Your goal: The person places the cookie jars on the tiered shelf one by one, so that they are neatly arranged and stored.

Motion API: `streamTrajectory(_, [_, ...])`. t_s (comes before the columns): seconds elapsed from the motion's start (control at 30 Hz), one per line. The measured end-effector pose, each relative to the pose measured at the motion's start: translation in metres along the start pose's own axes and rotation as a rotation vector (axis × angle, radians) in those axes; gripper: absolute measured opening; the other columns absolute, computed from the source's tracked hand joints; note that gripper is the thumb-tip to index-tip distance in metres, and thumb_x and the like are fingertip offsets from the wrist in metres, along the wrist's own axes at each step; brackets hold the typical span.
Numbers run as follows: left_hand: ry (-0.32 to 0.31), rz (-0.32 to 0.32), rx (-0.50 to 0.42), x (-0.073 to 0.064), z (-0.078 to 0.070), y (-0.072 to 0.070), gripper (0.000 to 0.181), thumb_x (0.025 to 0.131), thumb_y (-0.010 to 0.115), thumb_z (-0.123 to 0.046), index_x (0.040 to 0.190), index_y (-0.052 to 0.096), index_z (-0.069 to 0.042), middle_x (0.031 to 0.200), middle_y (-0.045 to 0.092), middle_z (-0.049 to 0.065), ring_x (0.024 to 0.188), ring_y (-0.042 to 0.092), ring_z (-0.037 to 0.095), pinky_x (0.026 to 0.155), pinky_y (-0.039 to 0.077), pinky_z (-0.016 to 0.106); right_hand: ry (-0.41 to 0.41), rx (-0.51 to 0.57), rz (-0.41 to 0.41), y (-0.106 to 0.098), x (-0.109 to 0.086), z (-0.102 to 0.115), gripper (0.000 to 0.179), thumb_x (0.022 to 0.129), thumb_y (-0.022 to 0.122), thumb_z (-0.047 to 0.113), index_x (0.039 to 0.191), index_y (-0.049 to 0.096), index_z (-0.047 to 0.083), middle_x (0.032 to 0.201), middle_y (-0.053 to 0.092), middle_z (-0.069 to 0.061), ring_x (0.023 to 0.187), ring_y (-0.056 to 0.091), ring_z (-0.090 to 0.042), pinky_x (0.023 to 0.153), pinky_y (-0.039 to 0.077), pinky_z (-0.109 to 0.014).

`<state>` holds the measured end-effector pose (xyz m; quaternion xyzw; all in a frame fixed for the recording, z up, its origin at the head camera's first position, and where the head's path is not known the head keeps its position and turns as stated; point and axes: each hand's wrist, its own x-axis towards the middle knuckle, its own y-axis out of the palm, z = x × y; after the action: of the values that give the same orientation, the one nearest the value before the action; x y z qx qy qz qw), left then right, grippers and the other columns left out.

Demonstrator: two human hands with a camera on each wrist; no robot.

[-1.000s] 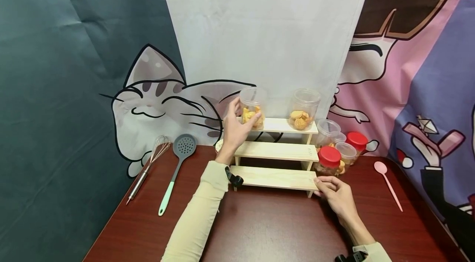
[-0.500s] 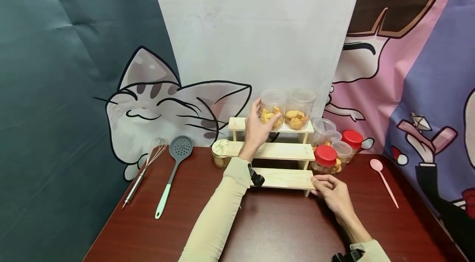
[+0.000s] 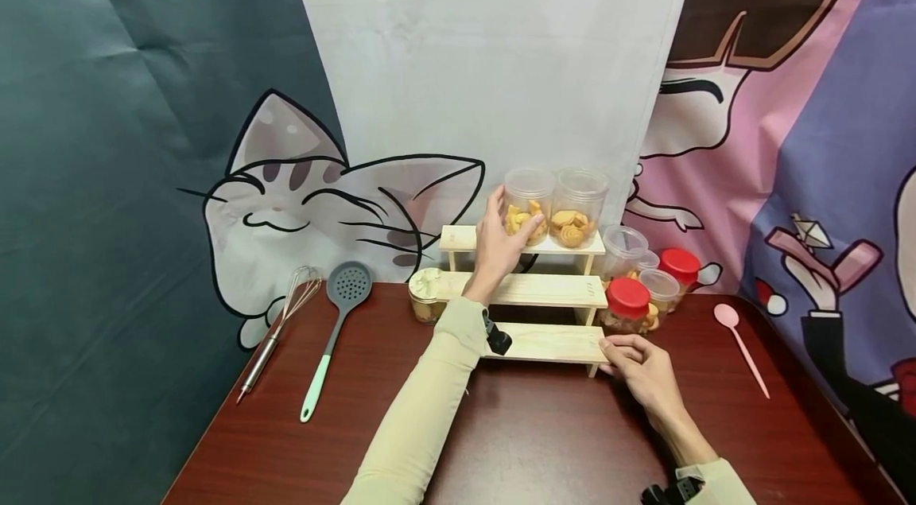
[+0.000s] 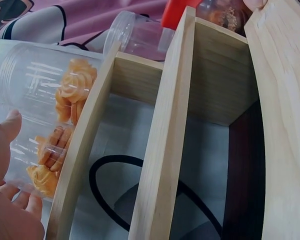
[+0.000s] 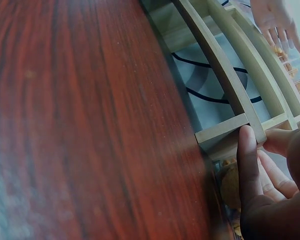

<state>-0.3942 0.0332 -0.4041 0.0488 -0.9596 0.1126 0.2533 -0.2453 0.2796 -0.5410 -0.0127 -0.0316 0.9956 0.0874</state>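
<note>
My left hand [image 3: 498, 246] grips a clear plastic jar [image 3: 528, 191] of yellow cookies on the top step of a three-step wooden shelf [image 3: 540, 290]. A second clear jar [image 3: 581, 203], with round swirled cookies at its bottom, stands right beside it near the top step's right end. In the left wrist view the thumb and fingers of that hand lie around the held jar [image 4: 22, 145]. My right hand [image 3: 644, 378] pinches the right end of the lowest step. Close up in the right wrist view, thumb and fingers hold that corner of the shelf [image 5: 247, 107].
Right of the shelf cluster several jars, some with red lids [image 3: 628, 298]. A jar with a pale top [image 3: 425, 294] stands at its left. A whisk [image 3: 279, 334] and a slotted turner [image 3: 336, 334] lie left; a pink spoon [image 3: 740, 346] lies right. Printed cloth hangs behind.
My left hand has moved the held jar rightward along the top step, up beside the other jar. The right hand keeps its hold on the lowest step. The head view has shifted slightly.
</note>
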Motion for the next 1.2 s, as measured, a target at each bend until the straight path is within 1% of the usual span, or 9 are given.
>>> streamTrajectory(0.17, [0.001,0.017,0.111,-0.007,0.001,-0.002,0.094,0.096,0.085,-0.034,0.171,0.03,-0.019,0.17,0.047,0.009,0.155,0.049,0.026,0.127,0.041,0.039,-0.007,0.006,0.003,-0.001,-0.001,0.0,0.044,0.101,0.08,0.02,0.127,0.066,-0.013,0.088,0.082,0.002,0.082,0.077,-0.005,0.077,0.066,-0.028])
streamTrajectory(0.27, [0.013,0.034,0.197,-0.019,0.005,-0.009,0.098,0.098,0.083,-0.036,0.174,0.024,-0.022,0.174,0.042,0.006,0.157,0.047,0.028,0.127,0.04,0.046,-0.014,0.004,0.011,-0.002,-0.001,-0.001,0.044,0.101,0.08,0.02,0.126,0.066,-0.013,0.088,0.082,0.002,0.082,0.077,-0.005,0.077,0.065,-0.028])
streamTrajectory(0.33, [0.042,0.027,0.214,-0.028,0.009,-0.017,0.093,0.099,0.082,-0.035,0.173,0.027,-0.02,0.174,0.042,0.005,0.157,0.046,0.029,0.128,0.04,0.048,-0.015,0.006,0.014,-0.002,-0.001,-0.001,0.044,0.101,0.08,0.02,0.127,0.065,-0.013,0.088,0.082,0.003,0.082,0.077,-0.004,0.077,0.065,-0.028])
streamTrajectory(0.43, [0.111,-0.021,0.225,-0.041,0.017,-0.034,0.078,0.099,0.081,-0.031,0.166,0.043,-0.016,0.166,0.053,0.005,0.151,0.053,0.028,0.125,0.043,0.049,-0.013,0.014,0.004,-0.002,0.0,0.0,0.045,0.1,0.081,0.02,0.127,0.066,-0.013,0.088,0.082,0.002,0.082,0.077,-0.005,0.077,0.065,-0.028])
streamTrajectory(0.57, [0.173,-0.107,0.196,-0.053,0.033,-0.065,0.059,0.099,0.08,-0.026,0.153,0.06,-0.013,0.152,0.066,0.006,0.139,0.062,0.029,0.119,0.047,0.05,-0.012,0.009,-0.002,-0.002,0.0,0.0,0.046,0.101,0.08,0.02,0.129,0.065,-0.013,0.089,0.082,0.002,0.082,0.077,-0.005,0.077,0.066,-0.027])
streamTrajectory(0.77, [0.188,-0.206,0.182,-0.074,0.067,-0.118,0.045,0.101,0.078,-0.019,0.144,0.068,-0.011,0.14,0.07,0.008,0.13,0.065,0.03,0.113,0.051,0.05,-0.015,0.007,0.016,-0.001,0.0,-0.001,0.045,0.101,0.08,0.02,0.128,0.065,-0.013,0.09,0.082,0.004,0.083,0.077,-0.004,0.079,0.066,-0.029])
streamTrajectory(0.97, [0.062,-0.201,0.222,-0.095,0.104,-0.15,0.045,0.103,0.077,-0.021,0.147,0.067,-0.016,0.144,0.067,0.008,0.136,0.062,0.031,0.116,0.049,0.052,-0.017,0.007,0.008,-0.001,0.001,-0.003,0.044,0.1,0.081,0.02,0.126,0.066,-0.012,0.089,0.082,0.004,0.083,0.077,-0.005,0.078,0.066,-0.028])
streamTrajectory(1.07, [-0.006,-0.174,0.23,-0.102,0.117,-0.157,0.049,0.103,0.077,-0.028,0.149,0.065,-0.017,0.149,0.063,0.009,0.14,0.059,0.032,0.118,0.046,0.055,-0.012,0.019,0.021,-0.002,0.001,-0.004,0.043,0.1,0.081,0.02,0.125,0.067,-0.012,0.089,0.082,0.003,0.083,0.077,-0.005,0.078,0.066,-0.029])
streamTrajectory(1.2, [-0.053,-0.127,0.228,-0.106,0.127,-0.162,0.058,0.102,0.078,-0.036,0.154,0.059,-0.019,0.154,0.059,0.011,0.143,0.056,0.033,0.119,0.045,0.056,-0.014,0.036,0.028,-0.002,0.001,-0.004,0.042,0.099,0.082,0.018,0.124,0.067,-0.012,0.089,0.082,0.002,0.083,0.077,-0.006,0.078,0.066,-0.029])
